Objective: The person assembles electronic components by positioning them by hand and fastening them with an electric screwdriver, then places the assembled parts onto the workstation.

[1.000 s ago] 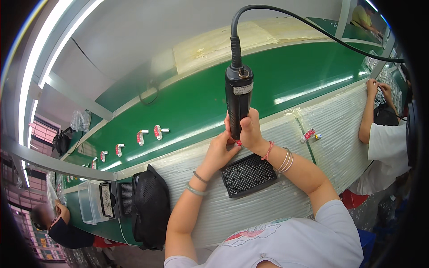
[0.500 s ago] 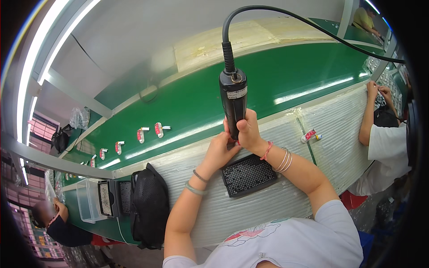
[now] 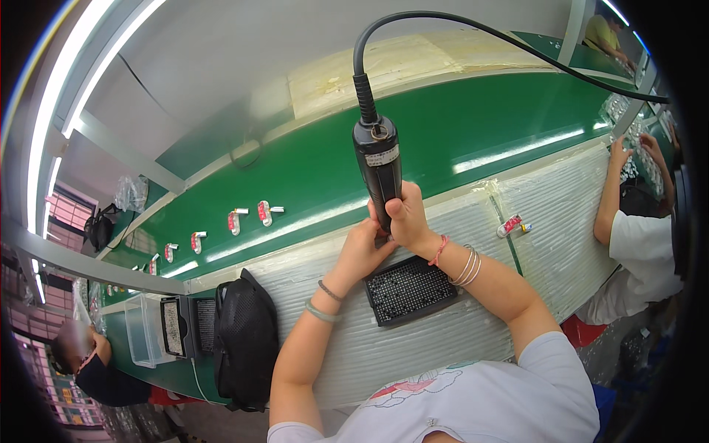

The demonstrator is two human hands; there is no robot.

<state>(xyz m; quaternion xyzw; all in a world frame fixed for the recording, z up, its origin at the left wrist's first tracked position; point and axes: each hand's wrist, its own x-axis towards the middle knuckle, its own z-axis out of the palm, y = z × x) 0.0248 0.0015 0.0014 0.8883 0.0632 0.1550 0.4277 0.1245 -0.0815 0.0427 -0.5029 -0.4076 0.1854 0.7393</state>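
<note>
The right hand [image 3: 405,215] is gripping a black electric screwdriver [image 3: 378,164], upright with a thick cable curving off its top, while the left hand [image 3: 361,251] is curling against its lower tip. A black perforated tray [image 3: 410,290] is lying just below the hands on the bench [image 3: 546,236], and small red-and-white labelled parts [image 3: 264,213] are riding the green belt [image 3: 473,125] to their left.

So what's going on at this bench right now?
A person at a work surface covered in ribbed clear plastic sheeting holds a black corded electric screwdriver upright. The right hand grips its lower body, and the left hand steadies something at its tip, which is hidden by the fingers. A black rectangular tray of small parts lies just below the hands. Small red-and-white pieces sit on the green conveyor belt behind. Another person works to the right.
</note>
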